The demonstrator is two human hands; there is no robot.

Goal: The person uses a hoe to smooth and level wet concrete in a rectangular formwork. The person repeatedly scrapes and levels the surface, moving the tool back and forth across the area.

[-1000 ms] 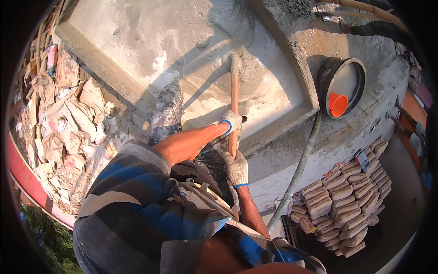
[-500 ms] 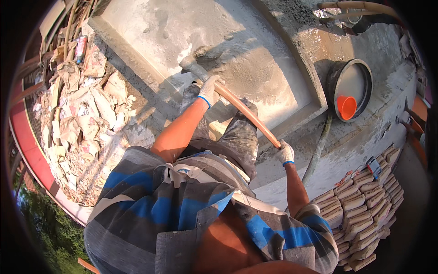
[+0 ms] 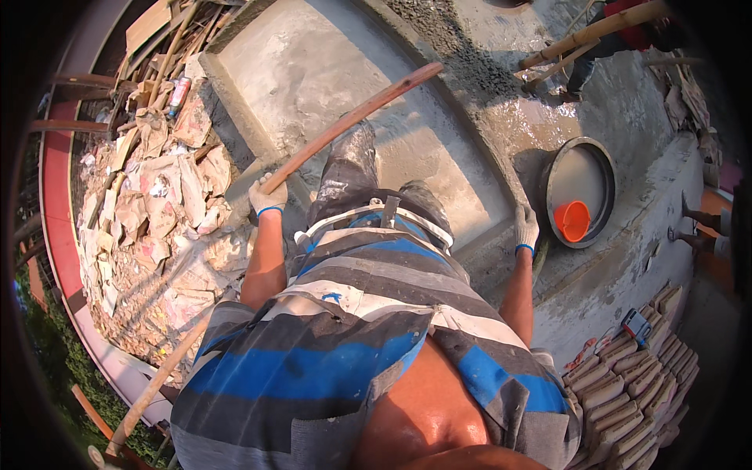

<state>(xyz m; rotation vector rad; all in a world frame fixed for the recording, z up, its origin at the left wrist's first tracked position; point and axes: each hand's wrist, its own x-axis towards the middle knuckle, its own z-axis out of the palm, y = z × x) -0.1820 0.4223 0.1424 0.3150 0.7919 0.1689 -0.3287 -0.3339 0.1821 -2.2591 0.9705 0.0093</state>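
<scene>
My left hand, in a whitish work glove with a blue cuff, is closed around a reddish wooden tool handle. The handle slants up to the right, across my leg and over a shallow concrete-walled bed; its far end is free. I cannot see the tool's head. My right hand, gloved the same way, hangs apart from the handle beside the bed's right wall. Its fingers point forward and look stretched out, with nothing visible in them. Wet grey mortar coats the bed's floor.
A round black tub of greyish water holds an orange scoop. Torn paper sacks and rubble cover the left. Stacked tiles stand lower right. Another person is near wooden poles at upper right.
My right hand has let go of the handle and moved slightly right and forward. My left hand has moved left and down, and the handle has swung so its free end points up to the right.
</scene>
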